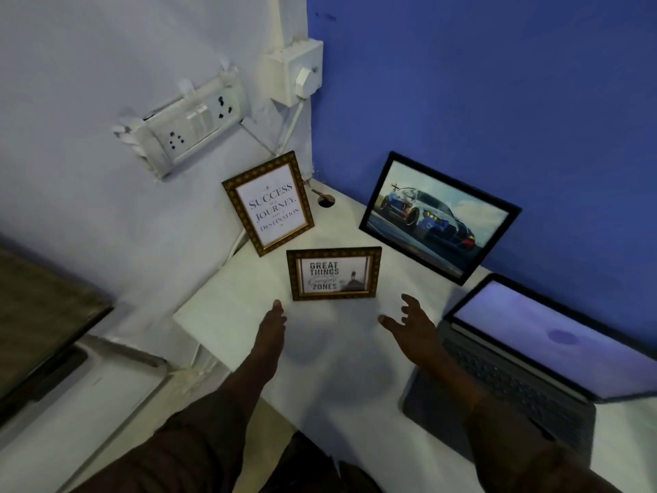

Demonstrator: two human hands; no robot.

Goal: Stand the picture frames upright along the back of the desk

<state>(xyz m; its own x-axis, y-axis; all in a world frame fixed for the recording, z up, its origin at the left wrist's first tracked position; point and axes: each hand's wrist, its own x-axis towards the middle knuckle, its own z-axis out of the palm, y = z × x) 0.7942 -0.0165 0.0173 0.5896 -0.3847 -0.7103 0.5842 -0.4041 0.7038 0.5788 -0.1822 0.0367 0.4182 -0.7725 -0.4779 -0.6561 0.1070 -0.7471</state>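
Note:
Three picture frames stand on the white desk [320, 350]. A gold-patterned "Success is a journey" frame [269, 203] leans against the pale left wall. A black-framed car picture [439, 217] leans on the blue wall. The small gold "Great things" frame [334, 274] stands upright on its own in front of them. My left hand [272, 329] hovers just below its left corner, fingers held flat together, holding nothing. My right hand [412, 323] is below its right corner, fingers spread, empty. Neither hand touches the frame.
An open laptop [533, 350] with a lit screen sits at the right on the desk. A cable hole [326, 201] lies in the desk's back corner. A switchboard [188, 126] and plugged socket box [297, 74] hang on the wall. A dark table [42, 322] stands left.

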